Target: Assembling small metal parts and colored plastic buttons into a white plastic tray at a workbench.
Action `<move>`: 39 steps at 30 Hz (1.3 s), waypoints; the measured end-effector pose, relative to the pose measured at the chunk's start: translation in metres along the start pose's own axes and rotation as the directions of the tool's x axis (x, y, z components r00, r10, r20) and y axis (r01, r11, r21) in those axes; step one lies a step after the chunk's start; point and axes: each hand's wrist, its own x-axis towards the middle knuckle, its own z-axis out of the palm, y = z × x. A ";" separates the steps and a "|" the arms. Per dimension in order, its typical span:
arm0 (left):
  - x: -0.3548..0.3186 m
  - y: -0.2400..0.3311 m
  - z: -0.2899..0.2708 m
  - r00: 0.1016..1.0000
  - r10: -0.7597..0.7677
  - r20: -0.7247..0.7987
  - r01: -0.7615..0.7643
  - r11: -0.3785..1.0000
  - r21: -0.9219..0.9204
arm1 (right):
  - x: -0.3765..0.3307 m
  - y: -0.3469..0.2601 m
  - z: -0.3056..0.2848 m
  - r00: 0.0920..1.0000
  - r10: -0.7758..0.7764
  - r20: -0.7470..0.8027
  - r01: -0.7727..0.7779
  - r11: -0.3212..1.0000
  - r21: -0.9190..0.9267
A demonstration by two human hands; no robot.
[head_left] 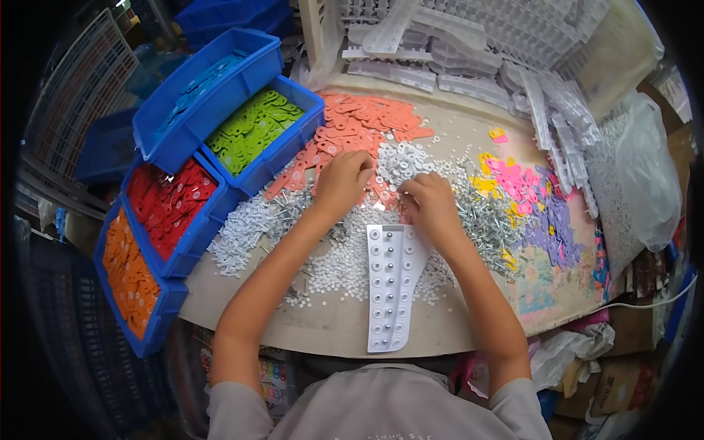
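Observation:
My left hand is over the coral flat plastic pieces, beside a heap of white plastic rings. Its fingers are curled together, and I cannot make out what is in them. Just right of those rings, my right hand has thumb and fingers pinched. A bit of coral shows under its fingertips, but whether they grip it is unclear. Between my forearms lies a white plastic holder, with round discs along both sides and a row of metal pins down its middle.
Blue bins at the left hold green, red, orange and teal pieces. Metal screws lie at the right, beyond them pink and purple pieces. White plastic holders pile up at the back.

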 end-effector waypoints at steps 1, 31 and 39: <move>-0.003 0.012 -0.007 0.990 -0.136 0.041 0.141 0.977 -0.159 | 0.002 0.003 0.005 0.999 -0.005 0.053 0.007 0.999 -0.033; -0.153 0.093 -0.028 0.892 -0.361 0.272 0.449 0.771 -0.451 | -0.116 -0.062 -0.042 0.925 0.279 0.259 -0.366 0.840 0.401; -0.162 0.089 -0.025 1.000 -0.019 0.011 0.021 0.989 -0.143 | -0.132 -0.064 -0.023 0.988 0.150 -0.041 -0.138 0.968 0.211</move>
